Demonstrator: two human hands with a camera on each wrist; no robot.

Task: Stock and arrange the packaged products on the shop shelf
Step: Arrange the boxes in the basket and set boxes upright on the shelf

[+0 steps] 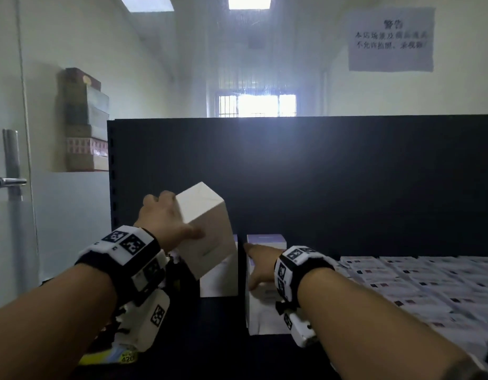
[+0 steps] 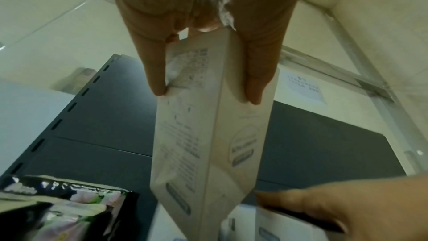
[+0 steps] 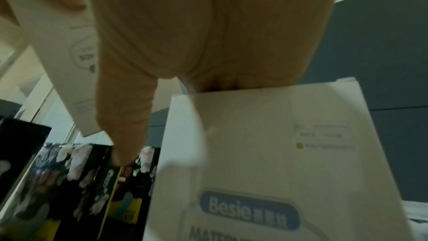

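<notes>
My left hand (image 1: 166,218) (image 2: 206,94) grips a tall white carton (image 1: 207,237) (image 2: 208,144) near its top, thumb on one face and fingers on the other. The carton hangs tilted above the left shelf bay; it also shows in the right wrist view (image 3: 62,43). Behind and below it another white carton (image 1: 220,281) stands upright. My right hand (image 1: 262,266) (image 3: 208,34) holds the top of a white "Besie" carton (image 1: 262,311) (image 3: 266,153) standing right of a dark divider (image 1: 241,270). Its thumb runs down the left side and its fingers are hidden behind the top edge.
The black shelf back panel (image 1: 346,174) rises behind the cartons. Several flat white packets (image 1: 429,286) cover the shelf to the right. Dark flower-printed packs (image 2: 57,208) (image 3: 76,171) stand at the lower left. A glass door with a metal handle (image 1: 10,179) is at the far left.
</notes>
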